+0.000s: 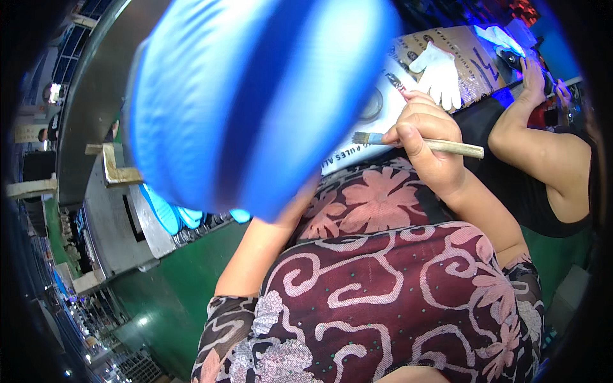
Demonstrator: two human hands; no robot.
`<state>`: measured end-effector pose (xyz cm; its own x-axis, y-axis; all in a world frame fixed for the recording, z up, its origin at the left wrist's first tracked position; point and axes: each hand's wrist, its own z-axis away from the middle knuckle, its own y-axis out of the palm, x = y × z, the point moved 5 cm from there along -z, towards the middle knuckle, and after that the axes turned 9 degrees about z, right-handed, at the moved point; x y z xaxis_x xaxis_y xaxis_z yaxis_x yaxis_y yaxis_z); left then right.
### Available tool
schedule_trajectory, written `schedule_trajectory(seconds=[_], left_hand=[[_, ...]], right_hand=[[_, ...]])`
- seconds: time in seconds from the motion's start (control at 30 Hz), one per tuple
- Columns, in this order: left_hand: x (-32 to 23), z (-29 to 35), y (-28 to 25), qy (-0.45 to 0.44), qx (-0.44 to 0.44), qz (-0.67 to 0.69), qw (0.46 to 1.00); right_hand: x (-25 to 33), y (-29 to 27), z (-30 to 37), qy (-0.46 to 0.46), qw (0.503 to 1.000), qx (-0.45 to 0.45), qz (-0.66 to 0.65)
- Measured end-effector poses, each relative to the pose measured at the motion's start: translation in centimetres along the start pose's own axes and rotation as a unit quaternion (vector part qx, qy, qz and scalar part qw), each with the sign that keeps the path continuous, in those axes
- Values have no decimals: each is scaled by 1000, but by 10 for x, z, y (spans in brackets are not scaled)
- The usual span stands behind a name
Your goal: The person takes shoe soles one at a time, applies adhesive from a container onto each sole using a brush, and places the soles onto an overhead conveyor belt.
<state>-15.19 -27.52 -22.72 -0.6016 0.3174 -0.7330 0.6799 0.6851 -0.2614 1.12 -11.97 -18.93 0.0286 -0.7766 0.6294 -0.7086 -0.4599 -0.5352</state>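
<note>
A large blue piece with ribbed sides [255, 108] fills the upper middle, close and smeared by motion. It resembles a shoe or shoe sole, but its exact kind is unclear. My left hand [300, 205] is behind its lower edge, seemingly holding it up; the fingers are hidden. My right hand [424, 131] is closed round a wooden-handled brush [458, 148]. Its short grey bristles point left, toward the blue piece, and look apart from it. Behind the bristles, partly hidden, is a white surface with a dark ring [372, 105].
A white glove [440, 73] lies on printed cardboard [479, 60] beyond my right hand. At the right, a co-worker's bare arm [543, 147] reaches forward near a lit blue-white thing [501, 39]. Several blue shoe-shaped pieces [167, 214] lie at left beside a metal bench [121, 236].
</note>
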Motion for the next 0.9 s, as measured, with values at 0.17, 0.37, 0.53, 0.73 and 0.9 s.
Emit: schedule_trajectory(seconds=[0.17,0.37,0.53,0.73,0.9], left_hand=[[-35,-49,-9,-141,-65,141,978],[-106,-115,31,-396,130,414,809],[-151,-212,177,-349,415,439,716],[-170,-412,331,-344,93,612,705],[-205,-355,346,-261,186,569,757]], right_hand=[[-23,-42,8,93,990,-93,-42],[-32,-91,37,195,970,-133,-49],[-54,-143,72,253,949,-187,-19],[-56,-176,61,243,954,-164,-54],[-84,-190,85,318,917,-201,-135]])
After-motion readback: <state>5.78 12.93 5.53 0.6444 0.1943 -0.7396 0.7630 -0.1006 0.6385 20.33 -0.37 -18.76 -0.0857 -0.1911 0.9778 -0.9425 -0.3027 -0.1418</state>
